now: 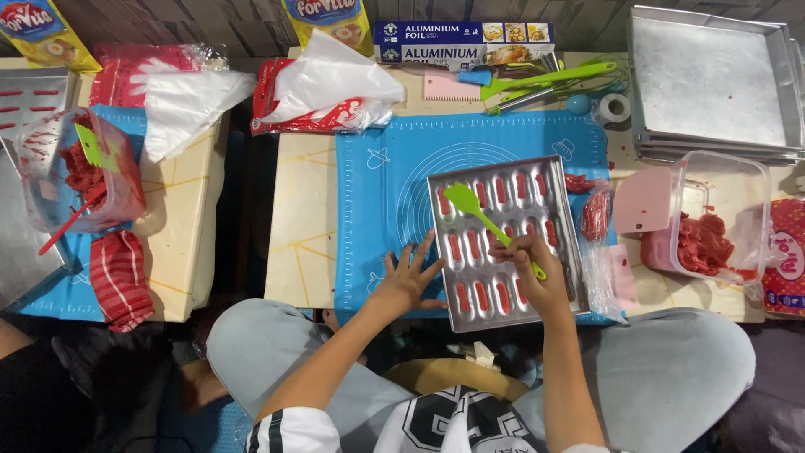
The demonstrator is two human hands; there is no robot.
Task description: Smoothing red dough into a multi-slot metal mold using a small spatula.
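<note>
Table: a low cream table [306,218] carries the work, with a blue silicone mat [377,193] spread across its middle.
Stacked trays: plain metal baking trays [713,80] sit piled at the table's far right corner.
Mould tray: a metal mould tray [506,243] with rows of oblong cavities, most holding red filling, lies tilted on the mat's near right part, reaching over the table's near edge.
Tub: a clear plastic tub [721,214] with red mixture stands at the right edge, a pink scraper [644,200] leaning at its left side.
Foil box: a long blue carton [463,44] lies along the far edge, near the middle.
Red packets: red and white packets [331,113] sit at the far left corner under white piping bags [331,80].
Yellow pouches: a yellow pouch [329,18] stands behind the far edge; another [42,32] is at the far left of the view.
Left hand: the left hand [408,277] lies flat, fingers spread, on the mat at the mould tray's left rim.
Right hand: the right hand [530,267] is over the tray's near half, fingers pinched around the handle of a green spatula.
Spatula: the green spatula [478,210] slants up to the left, its blade over the tray's far left cavities.
</note>
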